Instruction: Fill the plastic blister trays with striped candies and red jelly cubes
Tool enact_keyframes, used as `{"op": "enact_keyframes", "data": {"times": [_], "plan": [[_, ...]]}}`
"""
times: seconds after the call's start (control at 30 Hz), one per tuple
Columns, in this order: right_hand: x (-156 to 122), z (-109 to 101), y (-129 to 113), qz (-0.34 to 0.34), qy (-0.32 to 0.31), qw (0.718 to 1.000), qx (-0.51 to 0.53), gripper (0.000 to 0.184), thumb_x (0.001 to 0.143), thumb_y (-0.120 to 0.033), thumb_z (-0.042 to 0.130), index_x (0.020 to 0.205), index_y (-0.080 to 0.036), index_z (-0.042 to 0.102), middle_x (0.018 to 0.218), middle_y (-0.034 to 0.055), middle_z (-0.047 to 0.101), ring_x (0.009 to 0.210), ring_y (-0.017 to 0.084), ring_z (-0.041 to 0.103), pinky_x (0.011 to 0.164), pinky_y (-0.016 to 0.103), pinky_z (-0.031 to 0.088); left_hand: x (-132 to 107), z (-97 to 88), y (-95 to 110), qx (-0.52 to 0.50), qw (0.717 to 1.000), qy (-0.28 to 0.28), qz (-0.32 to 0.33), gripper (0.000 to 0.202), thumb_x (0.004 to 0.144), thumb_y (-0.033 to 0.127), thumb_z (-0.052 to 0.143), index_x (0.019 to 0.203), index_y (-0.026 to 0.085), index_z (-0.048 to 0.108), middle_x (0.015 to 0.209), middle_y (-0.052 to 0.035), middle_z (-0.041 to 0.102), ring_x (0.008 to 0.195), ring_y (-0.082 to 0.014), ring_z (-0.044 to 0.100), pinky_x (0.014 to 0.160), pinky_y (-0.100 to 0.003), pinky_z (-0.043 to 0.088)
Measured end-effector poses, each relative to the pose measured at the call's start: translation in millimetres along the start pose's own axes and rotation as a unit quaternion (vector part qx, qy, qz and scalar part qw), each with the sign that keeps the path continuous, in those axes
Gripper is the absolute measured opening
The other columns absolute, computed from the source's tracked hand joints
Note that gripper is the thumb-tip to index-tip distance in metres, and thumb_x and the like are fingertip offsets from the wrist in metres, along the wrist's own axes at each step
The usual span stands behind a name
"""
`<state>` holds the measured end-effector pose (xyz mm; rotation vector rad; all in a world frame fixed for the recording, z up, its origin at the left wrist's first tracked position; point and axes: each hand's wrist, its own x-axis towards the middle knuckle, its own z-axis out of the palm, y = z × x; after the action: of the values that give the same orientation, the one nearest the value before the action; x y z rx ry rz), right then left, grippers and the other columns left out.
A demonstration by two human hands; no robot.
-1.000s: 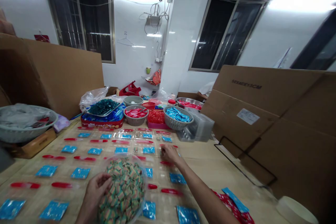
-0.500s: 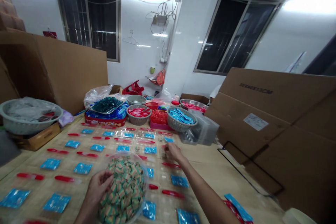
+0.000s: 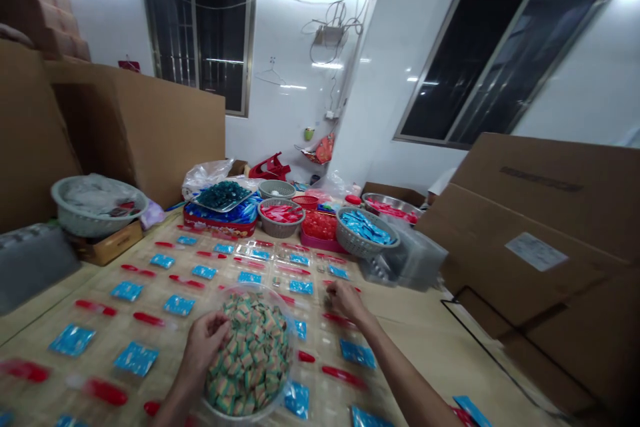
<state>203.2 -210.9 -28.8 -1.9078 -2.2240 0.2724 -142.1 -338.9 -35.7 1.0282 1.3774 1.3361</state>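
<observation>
A round clear tub (image 3: 287,387) full of small green-and-tan wrapped pieces (image 3: 253,353) sits before me, over the laid-out rows. At its left rim is my left hand (image 3: 205,343), thumb and fingers pinched together over the edge; what they hold, if anything, is hidden. My right hand (image 3: 345,300) reaches out to the right column, fingers closed and pointing down at a clear tray beside a red plastic piece (image 3: 340,320). I cannot make out anything in its fingers. Around both hands lie blue packets (image 3: 301,287) and red pieces in clear trays.
Behind the rows stand a basket of blue packets (image 3: 363,233), a basket of pink-red packets (image 3: 281,215), a pink bin of red pieces (image 3: 320,227) and a tray of dark teal pieces (image 3: 223,195). Stacked clear containers (image 3: 415,257) and a large carton (image 3: 540,213) flank the right.
The whole view has shifted, so everything appears farther right. Both hands keep nearly the same places, the left at the tub's rim and the right at the right column.
</observation>
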Motion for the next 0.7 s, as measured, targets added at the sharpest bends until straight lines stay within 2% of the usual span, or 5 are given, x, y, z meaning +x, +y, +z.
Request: {"op": "enact_keyframes", "data": {"times": [0.13, 0.3, 0.43, 0.57, 0.7], "plan": [[-3.7, -4.5, -41.5, -0.074, 0.04, 0.994, 0.065, 0.028, 0.077, -0.017, 0.045, 0.088, -0.015, 0.07, 0.087, 0.01, 0.071, 0.081, 0.021, 0.062, 0.071, 0.027, 0.041, -0.4, 0.9, -1.7, 0.03, 0.998, 0.026, 0.045, 0.014, 0.064, 0.028, 0.057, 0.067, 0.015, 0.061, 0.056, 0.0009, 0.058, 0.05, -0.0134, 0.053, 0.047, -0.022, 0.039], [-28.9, 5.8, -135.0, -0.204, -0.005, 0.948, 0.242, 0.019, 0.074, -0.021, 0.051, 0.08, -0.018, 0.069, 0.076, 0.004, 0.068, 0.069, 0.017, 0.059, 0.063, 0.023, 0.041, -0.3, -1.3, 4.1, 0.16, 0.978, 0.063, 0.115, 0.016, 0.069, 0.017, 0.049, 0.072, 0.014, 0.065, 0.067, -0.0037, 0.064, 0.064, -0.0177, 0.06, 0.06, -0.026, 0.044], [-48.0, 18.1, -191.5, -0.204, -0.018, 0.965, 0.162, 0.017, 0.072, -0.015, 0.051, 0.078, -0.018, 0.067, 0.078, 0.0043, 0.066, 0.075, 0.018, 0.058, 0.067, 0.024, 0.038, 3.1, -1.7, 9.4, 0.284, 0.946, 0.069, 0.14, 0.022, 0.064, 0.006, 0.05, 0.073, 0.015, 0.067, 0.073, -0.0047, 0.067, 0.072, -0.019, 0.06, 0.069, -0.029, 0.044], [-49.5, 31.2, -213.5, -0.202, 0.002, 0.976, 0.078, 0.022, 0.072, -0.018, 0.053, 0.091, -0.017, 0.064, 0.093, 0.0086, 0.064, 0.086, 0.021, 0.057, 0.071, 0.025, 0.037, 8.5, 0.3, 1.7, 0.325, 0.932, 0.058, 0.147, 0.03, 0.063, 0.003, 0.052, 0.085, 0.017, 0.068, 0.082, -0.0059, 0.067, 0.08, -0.0206, 0.06, 0.077, -0.032, 0.044], [-44.1, 40.6, -215.9, -0.206, 0.001, 0.978, 0.017, 0.017, 0.069, -0.016, 0.053, 0.082, -0.017, 0.063, 0.089, 0.008, 0.064, 0.084, 0.021, 0.057, 0.068, 0.025, 0.035, 9.4, 1.6, -10.0, 0.347, 0.925, 0.048, 0.15, 0.035, 0.059, 0.001, 0.054, 0.088, 0.015, 0.067, 0.087, -0.0091, 0.065, 0.089, -0.0253, 0.059, 0.082, -0.036, 0.043]]}}
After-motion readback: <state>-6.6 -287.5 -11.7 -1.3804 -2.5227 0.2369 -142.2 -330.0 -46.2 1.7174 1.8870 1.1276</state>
